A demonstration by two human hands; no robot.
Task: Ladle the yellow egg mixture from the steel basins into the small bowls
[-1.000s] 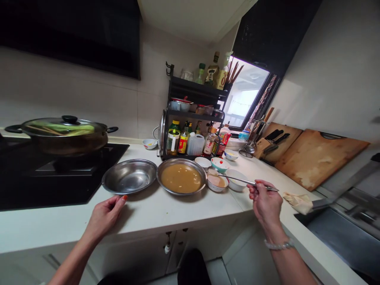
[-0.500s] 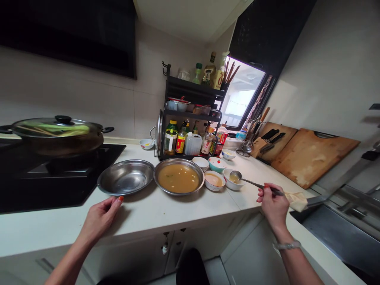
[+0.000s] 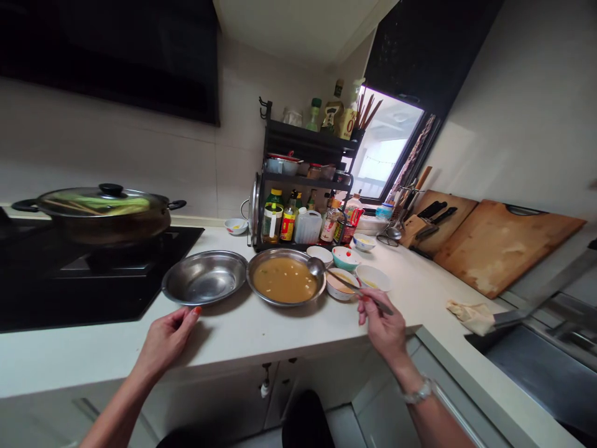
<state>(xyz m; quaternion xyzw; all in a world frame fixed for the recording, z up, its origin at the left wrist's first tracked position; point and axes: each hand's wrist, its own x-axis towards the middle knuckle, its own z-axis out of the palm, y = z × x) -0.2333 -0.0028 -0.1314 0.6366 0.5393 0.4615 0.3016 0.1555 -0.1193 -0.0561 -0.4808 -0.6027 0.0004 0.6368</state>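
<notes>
Spoon (image 3: 347,283) up in the right hand (image 3: 385,326), fingers pinched shut round the far end of its handle, and the bowl of it hangs right at the rim of the steel dish of brown broth (image 3: 285,280), just ahead and to the left of that hand. Whether the spoon carries anything, I cannot tell from here. Under the shaft sits a small bowl of pale brown sauce (image 3: 339,285), and beside it, straight ahead of the right hand, a white bowl (image 3: 373,277). Two more little bowls stand just beyond, one white (image 3: 319,253), one with a red and green pattern (image 3: 346,257).

Left hand (image 3: 168,336) lies flat on the white counter (image 3: 261,333), fingers loosely spread, gripping nothing, its fingertips just short of the empty steel dish (image 3: 204,285). That empty dish touches the broth dish, or very nearly.

Further out to the left of the left hand, a lidded wok (image 3: 100,214) with greens under the glass sits on the black cooktop (image 3: 69,280). Beyond both dishes rises a black rack of bottles (image 3: 298,186). Off to the right of the right hand: a crumpled cloth (image 3: 469,314) at the sink edge, a knife block (image 3: 422,227), and a wooden cutting board (image 3: 501,242) leaning on the wall.
</notes>
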